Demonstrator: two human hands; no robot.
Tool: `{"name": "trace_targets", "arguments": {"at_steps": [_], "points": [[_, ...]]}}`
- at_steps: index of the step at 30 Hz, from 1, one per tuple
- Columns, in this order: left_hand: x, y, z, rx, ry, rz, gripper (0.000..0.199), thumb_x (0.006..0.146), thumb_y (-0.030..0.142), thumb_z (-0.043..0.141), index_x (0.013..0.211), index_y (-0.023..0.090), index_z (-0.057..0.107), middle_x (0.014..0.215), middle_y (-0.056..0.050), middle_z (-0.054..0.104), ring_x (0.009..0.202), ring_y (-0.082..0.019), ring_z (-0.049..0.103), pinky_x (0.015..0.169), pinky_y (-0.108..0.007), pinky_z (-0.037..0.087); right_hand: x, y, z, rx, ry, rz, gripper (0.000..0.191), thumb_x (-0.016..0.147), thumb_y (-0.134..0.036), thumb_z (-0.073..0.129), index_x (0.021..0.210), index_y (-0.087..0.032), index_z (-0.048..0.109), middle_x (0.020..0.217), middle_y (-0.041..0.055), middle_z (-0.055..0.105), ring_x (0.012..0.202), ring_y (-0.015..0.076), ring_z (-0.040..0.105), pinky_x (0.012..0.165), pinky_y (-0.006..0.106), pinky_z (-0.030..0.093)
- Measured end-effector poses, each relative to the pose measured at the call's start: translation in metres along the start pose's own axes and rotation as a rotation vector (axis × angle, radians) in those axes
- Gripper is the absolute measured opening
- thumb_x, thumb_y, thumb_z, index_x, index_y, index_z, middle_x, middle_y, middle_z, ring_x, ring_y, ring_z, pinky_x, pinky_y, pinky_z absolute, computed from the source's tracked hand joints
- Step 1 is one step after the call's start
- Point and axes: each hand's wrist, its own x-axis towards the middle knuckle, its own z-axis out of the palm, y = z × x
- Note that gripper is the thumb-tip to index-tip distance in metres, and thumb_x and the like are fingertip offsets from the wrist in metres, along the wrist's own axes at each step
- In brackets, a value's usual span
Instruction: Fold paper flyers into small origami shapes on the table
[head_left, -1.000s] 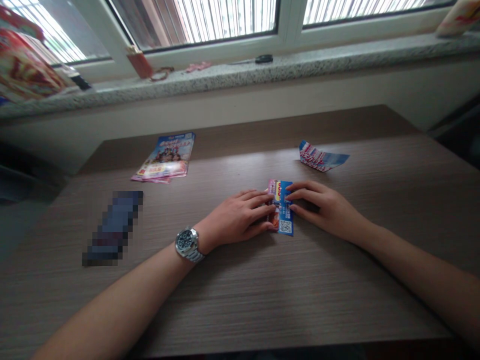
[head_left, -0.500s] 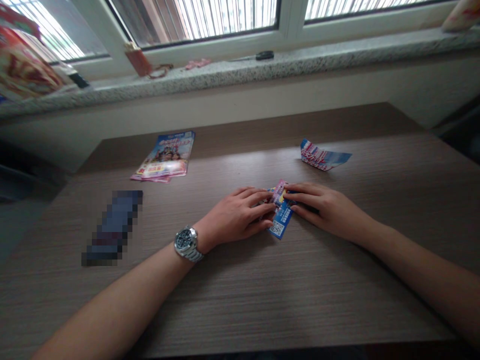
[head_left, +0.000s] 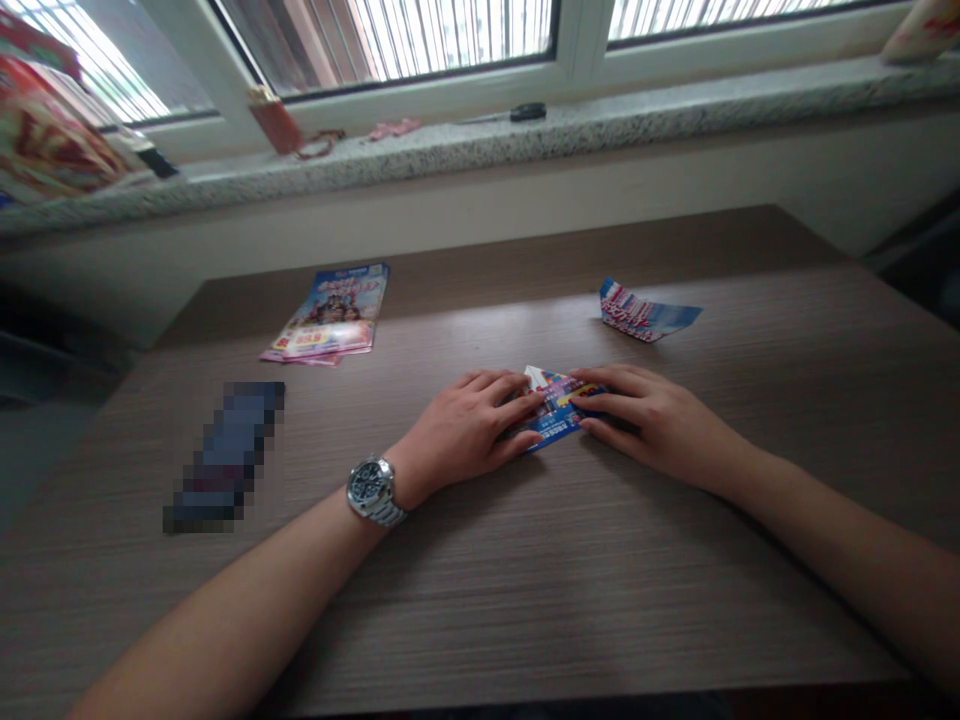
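Low over the middle of the table, a small folded paper flyer (head_left: 553,412), blue, pink and yellow with print, lies between both hands. A white patch of its reverse shows at the top corner. My left hand (head_left: 469,425), with a silver watch at the wrist, holds the flyer's left side, fingers curved over it. From the right, my right hand (head_left: 656,420) grips the other side with fingertips and thumb. Both outer ends of the paper are hidden under the fingers. Beyond the right hand sits a creased, torn-looking piece of the same kind of flyer (head_left: 649,312).
A stack of printed flyers (head_left: 337,310) lies at the table's back left. Nearer stands a pixelated dark oblong (head_left: 229,455). On the granite windowsill (head_left: 465,140) rest a black-handled tool (head_left: 528,112), a reddish bottle-like item (head_left: 276,122) and a colourful packet (head_left: 56,140).
The flyer between my hands has been turned: its lower corner with the square code no longer shows, and a white patch appears at the top. My hands have barely moved.
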Motion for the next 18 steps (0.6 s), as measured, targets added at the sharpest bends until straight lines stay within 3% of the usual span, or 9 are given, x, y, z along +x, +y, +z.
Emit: {"name": "trace_targets", "arguments": {"at_steps": [13,18], "points": [[-0.0013,0.0002,-0.0002,-0.069,0.035,-0.009,0.06,0.094,0.056,0.062,0.144,0.024,0.056,0.143,-0.01,0.06,0.13,-0.029,0.058,0.114,-0.047,0.043,-0.0007,0.0026,-0.0018,0.027,-0.06,-0.027,0.028,0.1,-0.029,0.059,0.124,-0.023,0.071,0.134,0.0093,0.07,0.121,0.0257,0.067,0.105,0.041,0.054],[-0.0015,0.0004,0.001,-0.082,0.034,-0.018,0.055,0.095,0.05,0.061,0.143,0.023,0.057,0.142,-0.01,0.061,0.128,-0.028,0.06,0.113,-0.046,0.044,-0.0008,0.0039,-0.0017,0.017,-0.049,-0.04,0.027,0.1,-0.029,0.058,0.123,-0.022,0.071,0.132,0.0094,0.071,0.118,0.025,0.069,0.102,0.04,0.055]]}}
